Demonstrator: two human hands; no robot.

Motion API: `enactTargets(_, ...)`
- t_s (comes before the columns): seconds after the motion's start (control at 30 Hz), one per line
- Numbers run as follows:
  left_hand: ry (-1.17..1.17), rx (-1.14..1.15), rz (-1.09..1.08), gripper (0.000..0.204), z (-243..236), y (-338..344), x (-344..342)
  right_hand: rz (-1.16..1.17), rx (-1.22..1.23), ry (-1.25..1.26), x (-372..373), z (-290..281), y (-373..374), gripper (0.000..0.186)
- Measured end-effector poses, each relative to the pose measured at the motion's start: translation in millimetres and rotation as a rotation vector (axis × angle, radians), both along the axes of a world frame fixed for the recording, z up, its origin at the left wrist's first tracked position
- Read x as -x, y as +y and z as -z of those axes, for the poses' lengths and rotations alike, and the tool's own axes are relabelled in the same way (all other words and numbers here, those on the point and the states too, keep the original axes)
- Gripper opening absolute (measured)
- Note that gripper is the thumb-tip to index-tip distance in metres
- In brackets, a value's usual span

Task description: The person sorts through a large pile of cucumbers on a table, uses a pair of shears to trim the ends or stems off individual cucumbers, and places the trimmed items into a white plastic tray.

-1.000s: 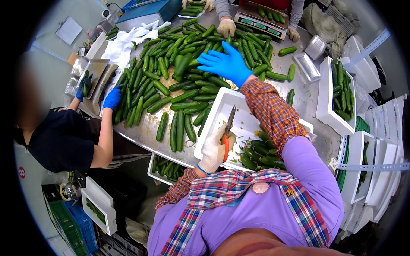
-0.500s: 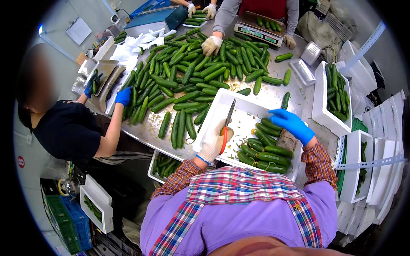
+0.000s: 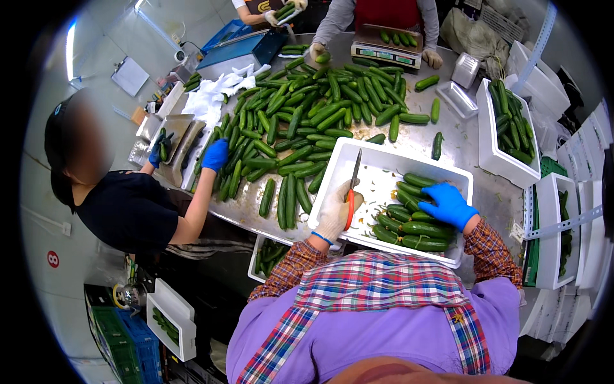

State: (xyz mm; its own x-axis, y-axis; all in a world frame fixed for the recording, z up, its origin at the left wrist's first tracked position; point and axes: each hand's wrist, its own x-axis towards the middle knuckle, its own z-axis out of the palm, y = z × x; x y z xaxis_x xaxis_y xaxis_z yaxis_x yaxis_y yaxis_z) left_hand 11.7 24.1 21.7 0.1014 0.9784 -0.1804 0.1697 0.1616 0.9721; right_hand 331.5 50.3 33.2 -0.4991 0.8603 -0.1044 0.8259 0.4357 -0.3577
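In my left hand point(image 3: 335, 212), gloved in cream knit with a blue cuff edge, are scissors point(image 3: 355, 176) with orange handles, blades pointing away from me. This hand is at the left side of a white foam box point(image 3: 465, 192). Inside the box lie several green cucumbers point(image 3: 419, 228), roughly side by side, with small trimmings point(image 3: 366, 221) on its floor. My right hand point(image 3: 451, 206), in a blue glove, has its fingers bent over a cucumber point(image 3: 412, 192) at the box's right; the palm hides part of it.
A big heap of cucumbers point(image 3: 300, 121) covers the metal table point(image 3: 256, 206) beyond the box. At left a co-worker point(image 3: 137, 208) in blue gloves handles cucumbers. Across stand another person and a scale point(image 3: 387, 51). A filled foam box point(image 3: 510, 150) is at right.
My right hand has come down onto the cucumbers, its fingers now bent instead of stretched out. My left hand keeps the scissors. The view has shifted; a far co-worker now lifts cucumbers.
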Motion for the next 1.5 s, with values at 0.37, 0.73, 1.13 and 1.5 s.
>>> enactTargets(0.37,-0.011,0.023,0.007,0.052,-10,-5,-2,-0.221,0.168,-0.173,7,-20,-27,0.101)
enactTargets(0.73,-0.049,0.055,0.034,0.054,4,0,1,-0.16,0.268,-0.193,26,-26,-17,0.108)
enactTargets(1.13,0.015,-0.007,-0.015,0.054,16,2,2,0.068,0.318,0.024,47,-10,-2,0.092)
enactTargets(1.5,-0.04,0.017,-0.03,0.051,4,-2,-4,0.007,0.435,-0.062,49,-1,13,0.077)
